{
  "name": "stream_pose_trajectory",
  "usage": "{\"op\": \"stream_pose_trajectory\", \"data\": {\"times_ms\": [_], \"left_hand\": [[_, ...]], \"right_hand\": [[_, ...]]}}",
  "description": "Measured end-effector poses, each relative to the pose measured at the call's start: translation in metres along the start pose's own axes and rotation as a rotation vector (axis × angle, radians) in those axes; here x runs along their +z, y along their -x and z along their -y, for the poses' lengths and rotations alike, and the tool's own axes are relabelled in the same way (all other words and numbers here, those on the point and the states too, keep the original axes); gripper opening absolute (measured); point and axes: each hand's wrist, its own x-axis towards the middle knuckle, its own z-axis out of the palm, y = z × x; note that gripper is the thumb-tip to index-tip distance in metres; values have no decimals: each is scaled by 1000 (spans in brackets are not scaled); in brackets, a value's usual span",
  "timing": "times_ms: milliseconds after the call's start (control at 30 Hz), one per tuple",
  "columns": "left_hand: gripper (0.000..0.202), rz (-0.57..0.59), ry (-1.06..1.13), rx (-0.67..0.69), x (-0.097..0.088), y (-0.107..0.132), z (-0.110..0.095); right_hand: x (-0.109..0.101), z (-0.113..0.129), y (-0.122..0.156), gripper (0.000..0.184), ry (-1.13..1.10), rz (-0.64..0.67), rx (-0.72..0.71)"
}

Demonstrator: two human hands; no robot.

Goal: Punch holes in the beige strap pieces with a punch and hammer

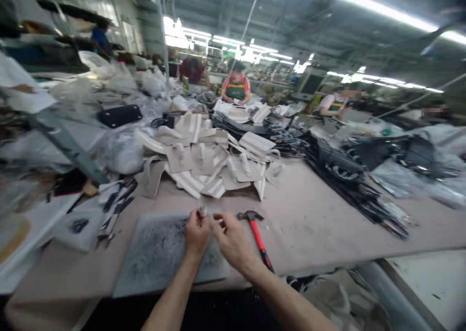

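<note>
Here's the small silvery piece (203, 211) pinched at the left hand's (197, 234) fingertips, long axis too blurred to call, while the right hand's (235, 239) half-curled fingers hover just right of it, holding what, I can't tell.

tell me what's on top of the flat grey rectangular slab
Dark smudges mark the flat grey rectangular slab. The left hand and forearm cover part of it; what lies behind them cannot be seen.
</note>
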Motion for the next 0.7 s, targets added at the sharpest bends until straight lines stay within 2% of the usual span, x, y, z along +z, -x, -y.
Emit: {"op": "stream_pose_trajectory", "data": {"times_ms": [67,133,200,267,400,567,633,700], "left_hand": [[34,8,-60,-13,-1,-3,5],[39,21,-115,-22,-1,-4,6],[42,33,-134,-38,0,-5,5],[44,27,-136,-50,1,-5,4],[44,28,-124,-38,2,-5,4],[40,24,-116,0,3,-4,6],[39,14,-99,17,3,-4,5],[36,10,-90,32,3,-3,2]], "right_hand": [[-36,-46,-26,28,152,-141,199],[-68,-86,-50,35,263,-258,335],[-90,-113,-72,43,307,-331,387],[-102,-125,-94,49,319,-383,376],[-108,-116,-147,48,387,-425,269],[-103,-95,-221,54,436,-259,264],[-100,-90,-240,60,415,-187,289],[-98,-84,-248,57,405,-151,299]]}}
